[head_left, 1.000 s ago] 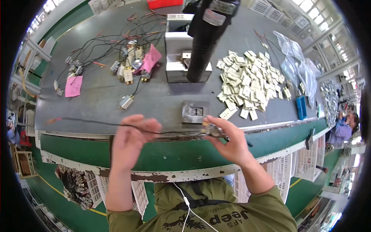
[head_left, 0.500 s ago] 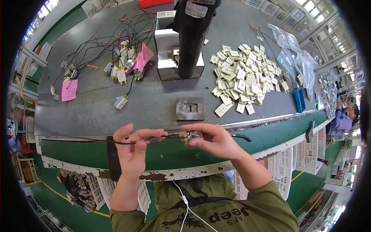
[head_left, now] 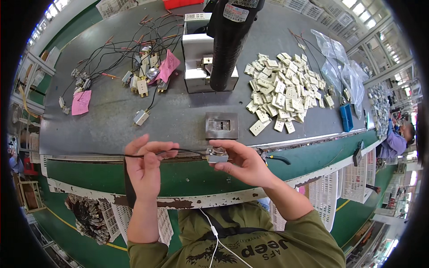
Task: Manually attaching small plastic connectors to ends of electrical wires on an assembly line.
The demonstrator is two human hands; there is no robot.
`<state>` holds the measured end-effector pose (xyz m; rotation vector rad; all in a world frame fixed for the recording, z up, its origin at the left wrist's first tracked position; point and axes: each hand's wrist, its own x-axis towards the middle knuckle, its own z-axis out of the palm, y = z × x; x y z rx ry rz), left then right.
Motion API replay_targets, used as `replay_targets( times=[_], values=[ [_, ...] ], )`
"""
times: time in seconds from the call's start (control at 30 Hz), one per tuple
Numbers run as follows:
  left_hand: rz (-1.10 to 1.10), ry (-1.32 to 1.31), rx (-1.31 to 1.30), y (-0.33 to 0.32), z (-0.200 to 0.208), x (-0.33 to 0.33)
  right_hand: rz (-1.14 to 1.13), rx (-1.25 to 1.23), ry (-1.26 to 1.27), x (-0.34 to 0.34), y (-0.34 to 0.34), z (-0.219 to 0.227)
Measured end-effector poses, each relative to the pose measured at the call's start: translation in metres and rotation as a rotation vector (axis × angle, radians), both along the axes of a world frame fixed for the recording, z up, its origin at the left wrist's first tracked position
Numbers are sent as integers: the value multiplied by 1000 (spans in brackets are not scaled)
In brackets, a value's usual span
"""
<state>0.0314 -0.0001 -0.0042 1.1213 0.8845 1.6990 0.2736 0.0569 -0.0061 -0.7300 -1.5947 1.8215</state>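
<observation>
Wired metal component (head_left: 217, 157), small and blocky with a rounded top part, sits between the thumb and fingers of the right hand (head_left: 250, 167), raised over the near edge of the bench (head_left: 103, 134). That hand is closed to a pinch, thumb below and index finger above, tips pointing left, its forearm slanting in from the lower right. A black wire (head_left: 190, 150) leaves the component's left end and runs across the left hand (head_left: 146, 169), which is half open, palm side in view, fingers bent rightward above the raised thumb; how firmly it grips the wire I cannot tell. The left forearm rises almost straight from below. Just beyond the component lies a slotted metal block (head_left: 210, 133); pliers (head_left: 279, 158) show just beside the right hand, and pale plates (head_left: 288, 89) are heaped farther off, to the right.
</observation>
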Motion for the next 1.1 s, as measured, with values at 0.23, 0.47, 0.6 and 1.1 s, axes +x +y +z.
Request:
replay_targets(
  times=[0.23, 0.47, 0.6, 1.1],
  values=[
    [-281, 306, -160, -3, -4, 27, 97, -343, 147, -8, -8, 5],
    [-243, 256, -151, -8, -7, 34, 16, -61, -54, -9, -11, 11],
    [-235, 241, -251, -9, 3, 32, -53, 429, -261, -7, -7, 17],
    [-139, 549, -177, -9, 7, 38, -172, 666, -328, -8, -11, 21]
  ],
)
